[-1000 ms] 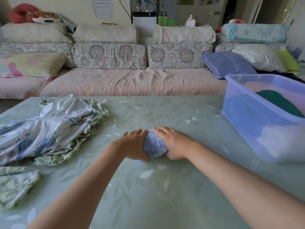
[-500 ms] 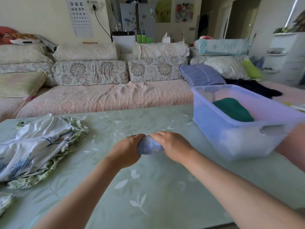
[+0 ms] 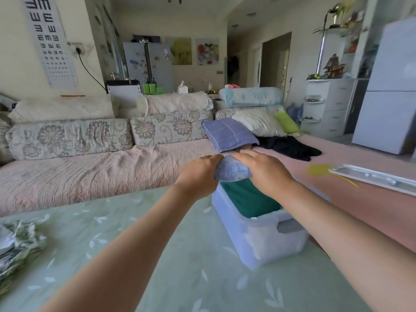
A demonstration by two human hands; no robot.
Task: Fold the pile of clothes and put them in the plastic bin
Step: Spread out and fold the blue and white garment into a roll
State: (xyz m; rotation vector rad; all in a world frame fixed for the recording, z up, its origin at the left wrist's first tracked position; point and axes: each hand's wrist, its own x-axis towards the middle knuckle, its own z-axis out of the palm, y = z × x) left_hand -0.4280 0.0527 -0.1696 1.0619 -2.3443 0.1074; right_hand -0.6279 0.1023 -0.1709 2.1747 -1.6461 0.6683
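A small folded blue garment (image 3: 231, 169) hangs in the air above the clear plastic bin (image 3: 267, 235). My left hand (image 3: 199, 174) grips its left end and my right hand (image 3: 263, 170) grips its right end from above. The bin stands at the right side of the table and holds a folded dark green garment (image 3: 246, 197), with pale cloth showing through its front wall. A pile of green and white floral clothes (image 3: 18, 246) lies at the table's left edge, partly out of frame.
The table has a pale green leaf-print cover (image 3: 126, 239). Behind it runs a long pink sofa (image 3: 90, 172) with floral cushions, a blue checked pillow (image 3: 227, 134) and dark clothing (image 3: 290, 147). A white flat lid (image 3: 378, 179) lies at the right.
Both hands lifted the blue garment off the table and carried it right, from the table's middle to above the bin. The view swung right and up.
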